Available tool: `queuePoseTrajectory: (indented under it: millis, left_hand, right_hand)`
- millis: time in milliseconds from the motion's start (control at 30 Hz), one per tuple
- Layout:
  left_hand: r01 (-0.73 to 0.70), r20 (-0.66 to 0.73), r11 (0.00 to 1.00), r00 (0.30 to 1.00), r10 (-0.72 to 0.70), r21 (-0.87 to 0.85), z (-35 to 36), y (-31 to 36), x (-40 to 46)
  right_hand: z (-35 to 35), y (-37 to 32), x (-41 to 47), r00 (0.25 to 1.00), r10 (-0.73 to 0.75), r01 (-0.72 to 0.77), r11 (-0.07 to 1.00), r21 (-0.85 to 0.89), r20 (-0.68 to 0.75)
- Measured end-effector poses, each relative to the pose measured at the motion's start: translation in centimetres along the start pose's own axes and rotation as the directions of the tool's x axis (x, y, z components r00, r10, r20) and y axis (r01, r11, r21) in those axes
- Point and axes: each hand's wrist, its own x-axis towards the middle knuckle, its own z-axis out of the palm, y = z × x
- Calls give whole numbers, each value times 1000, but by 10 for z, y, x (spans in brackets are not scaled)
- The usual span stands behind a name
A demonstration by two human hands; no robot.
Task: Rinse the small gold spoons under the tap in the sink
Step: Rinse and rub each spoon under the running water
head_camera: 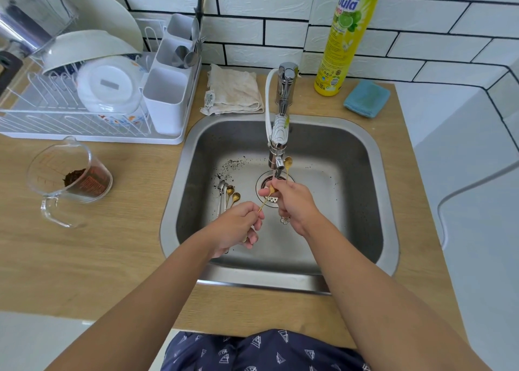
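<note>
Both hands over sink (373, 157), right hand (290, 202) holding gold spoon (288, 163) beside tap (278, 146), left hand (238, 227) pinching another

**Bright, even light; edges bending**

Soft daylight is filling the scene, casting only faint shadows inside the sink (331, 146). Glare is glinting off the tap (286, 85). Wide-angle distortion is curving the tiles (421, 19) and counter (112, 244) outward. Corners are blurring slightly.

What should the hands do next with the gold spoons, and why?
Probably slide the left hand's spoon further under the tap. The left hand pinches its handle end, and its bowel end sits at the right hand, just below the spout. The right hand also holds another spoon upright beside the spout. More spoons lie on the sink floor among dark specks.
</note>
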Motion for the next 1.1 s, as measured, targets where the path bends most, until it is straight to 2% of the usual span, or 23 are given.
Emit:
queuePoseTrajectory:
  millis: [100, 167, 233, 300, 367, 433, 500, 533, 567, 633, 700, 800, 867, 933, 1000, 1100]
  left_hand:
    - [6, -30, 999, 1000, -7, -32, 1, 1, 0]
    - [12, -39, 998, 999, -14, -54, 1, 3, -1]
    - [23, -36, 995, 999, -26, -97, 1, 4, -1]
    - [60, -10, 975, 998, -64, -216, -1, 7, 0]
    - [116, 65, 916, 993, -98, -385, -7, 7, 0]
    - [158, 161, 816, 984, -81, -556, -14, 6, -1]
    - [205, 255, 702, 966, -35, -682, -18, 3, -2]
    - [219, 278, 681, 960, -24, -699, -18, 2, -2]
    - [211, 268, 702, 963, -29, -680, -17, 1, -2]
    - [126, 162, 836, 986, -45, -534, -14, -3, -1]
    - [50, 57, 923, 998, -31, -382, -13, -7, 1]
    - [8, -2, 944, 1000, -9, -329, -12, -8, 3]
    - [3, -18, 956, 1000, -9, -295, -12, -7, 6]
    - [-16, -24, 961, 1000, 9, -276, -10, -4, 10]
    - [-61, -48, 952, 998, 49, -301, -6, -1, 16]
    - [-127, -147, 929, 986, 80, -346, 11, 10, 31]
  right_hand:
    - [1, 1, 0, 998, -9, 6, 999, 49, 66]
    - [2, 3, -1, 996, -42, 41, 999, 6, 80]
    - [4, 4, -3, 997, -62, 65, 996, -64, 42]
    - [6, 4, -2, 998, -59, 58, 997, -55, -7]
    - [5, 3, -1, 999, -42, 41, 997, 64, 20]
    - [3, 4, -3, 990, -56, 36, 987, 155, 126]
    - [3, 5, -7, 983, -95, 69, 984, 166, 160]
    - [3, 5, -8, 986, -108, 87, 984, 154, 128]
    - [4, 5, -8, 991, -113, 103, 987, 126, 75]
    - [6, 3, -6, 994, -112, 113, 993, 27, -17]
    - [8, 3, -5, 991, -129, 127, 990, -53, -32]
    - [9, 3, -7, 989, -135, 138, 990, -37, 61]
    - [7, 0, -7, 990, -132, 137, 986, -100, 56]
    - [0, -5, -6, 982, -164, 152, 982, -114, -99]
    - [-13, -10, -2, 948, -180, 177, 984, -38, -261]
    - [-33, -11, -2, 905, -175, 175, 984, -35, -389]
